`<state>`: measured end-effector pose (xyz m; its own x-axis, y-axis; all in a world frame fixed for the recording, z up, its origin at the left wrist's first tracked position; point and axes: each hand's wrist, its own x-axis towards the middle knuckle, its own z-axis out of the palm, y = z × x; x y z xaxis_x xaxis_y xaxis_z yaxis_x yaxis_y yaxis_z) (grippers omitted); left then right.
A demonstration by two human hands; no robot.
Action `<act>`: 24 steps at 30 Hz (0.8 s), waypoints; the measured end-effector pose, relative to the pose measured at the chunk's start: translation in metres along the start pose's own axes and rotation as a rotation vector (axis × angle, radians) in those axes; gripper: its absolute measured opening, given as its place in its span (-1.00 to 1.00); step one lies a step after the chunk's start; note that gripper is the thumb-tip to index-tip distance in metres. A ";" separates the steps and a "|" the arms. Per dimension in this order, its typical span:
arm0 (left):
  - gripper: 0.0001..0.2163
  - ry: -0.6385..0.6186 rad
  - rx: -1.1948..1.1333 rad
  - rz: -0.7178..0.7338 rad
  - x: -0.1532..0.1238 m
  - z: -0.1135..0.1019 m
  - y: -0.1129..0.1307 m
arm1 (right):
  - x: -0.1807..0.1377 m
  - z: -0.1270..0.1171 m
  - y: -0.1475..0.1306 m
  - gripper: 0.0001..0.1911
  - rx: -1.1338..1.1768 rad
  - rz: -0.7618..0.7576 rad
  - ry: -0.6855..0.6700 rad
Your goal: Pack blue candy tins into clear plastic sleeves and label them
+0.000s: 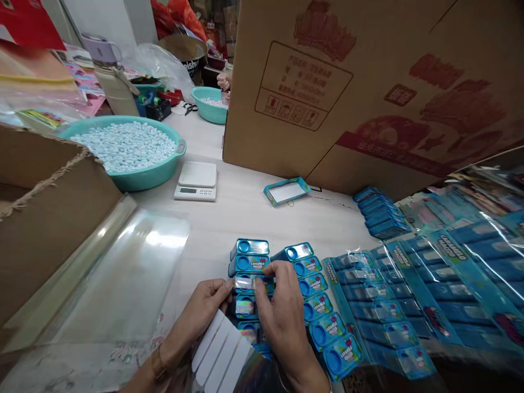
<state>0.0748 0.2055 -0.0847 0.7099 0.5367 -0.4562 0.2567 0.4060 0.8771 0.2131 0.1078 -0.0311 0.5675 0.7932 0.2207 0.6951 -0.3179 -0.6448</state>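
Note:
Two rows of small blue candy boxes [315, 305] marked "CARAMELO MACIZO" lie on the white table [241, 213] in front of me. My left hand [204, 305] and my right hand [282, 311] together pinch a shiny holographic sticker [245, 283] flat across a box in the left row. A second sticker [244, 308] sits on the box below. White backing strips [219, 349] lie against my left wrist. Whether a hand grips a box itself I cannot tell.
Sealed packs of blue boxes [409, 305] lie at the right, a stack of flat cartons [380, 213] behind them. A big cardboard carton [368, 93] stands at the back. A teal basin of white candies [126, 147], a small scale [196, 181], clear film [123, 284] and another person's hand [224, 82] are at the left and rear.

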 end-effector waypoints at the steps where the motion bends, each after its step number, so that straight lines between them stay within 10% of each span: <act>1: -0.44 0.027 0.018 0.006 -0.001 -0.001 -0.001 | 0.001 -0.002 0.002 -0.95 0.014 0.005 -0.007; 9: -0.54 0.351 0.206 0.303 -0.073 0.012 0.037 | -0.041 -0.051 -0.041 -0.69 0.182 -0.197 -0.019; 15: -0.56 0.231 0.051 0.313 -0.124 0.027 0.049 | -0.081 -0.048 -0.054 -0.60 0.262 -0.266 -0.324; 20: -0.64 -0.005 0.047 0.205 -0.146 0.024 0.035 | -0.087 -0.055 -0.036 -0.63 0.200 -0.375 -0.271; 24: -0.55 0.060 0.085 0.224 -0.155 0.033 0.029 | -0.094 -0.057 -0.042 -0.58 0.088 -0.550 -0.148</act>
<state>-0.0063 0.1094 0.0165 0.7156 0.6505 -0.2545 0.1533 0.2091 0.9658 0.1559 0.0172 0.0174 0.0608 0.8960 0.4399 0.8276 0.2011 -0.5240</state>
